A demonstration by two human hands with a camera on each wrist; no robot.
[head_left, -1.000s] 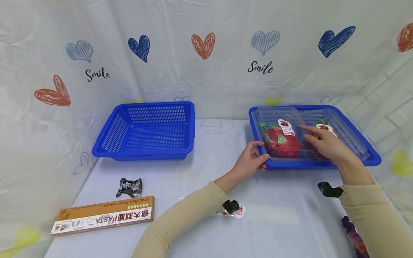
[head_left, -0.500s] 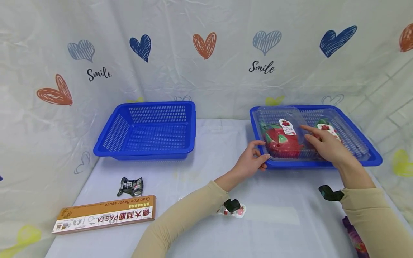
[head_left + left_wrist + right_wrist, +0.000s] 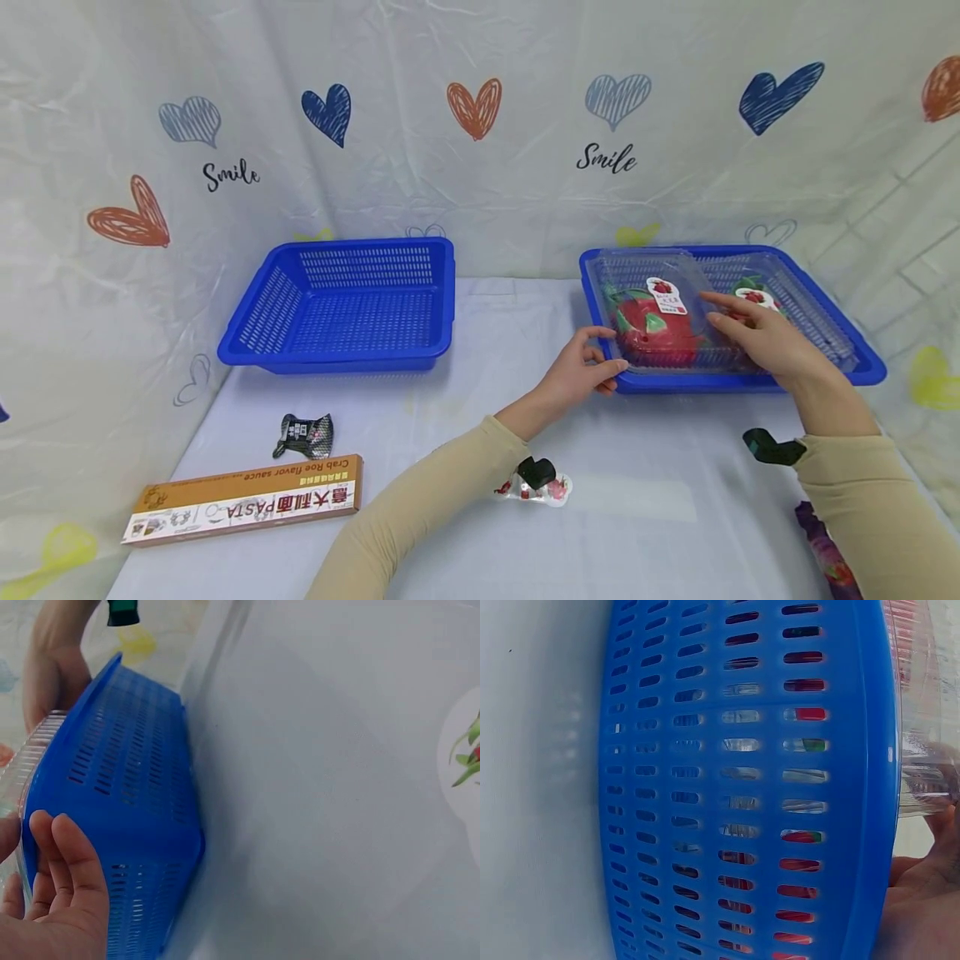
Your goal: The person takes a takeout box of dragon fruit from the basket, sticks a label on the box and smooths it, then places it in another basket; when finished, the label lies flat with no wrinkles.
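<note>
A clear plastic box [image 3: 663, 265] holding red dragon fruit [image 3: 654, 333] sits in the right blue basket [image 3: 862, 368]. My left hand [image 3: 592, 371] cups the basket's front-left corner. Its fingers lie against the outer wall [image 3: 135, 787] and the thumb is raised beside the box's edge [image 3: 37, 742]. My right hand [image 3: 765, 337] rests on top of the box lid, fingers stretched leftward over it. The right wrist view shows the basket wall [image 3: 742, 787] close up. The box rim [image 3: 922, 787] and part of the right hand [image 3: 922, 900] are at its edge.
An empty blue basket [image 3: 337, 360] stands at the back left. Near the table's front left lie a long pasta box [image 3: 243, 500] and a small black packet [image 3: 302, 433]. A small snack packet [image 3: 555, 492] lies under my left forearm, and a purple item [image 3: 825, 550] at the right edge.
</note>
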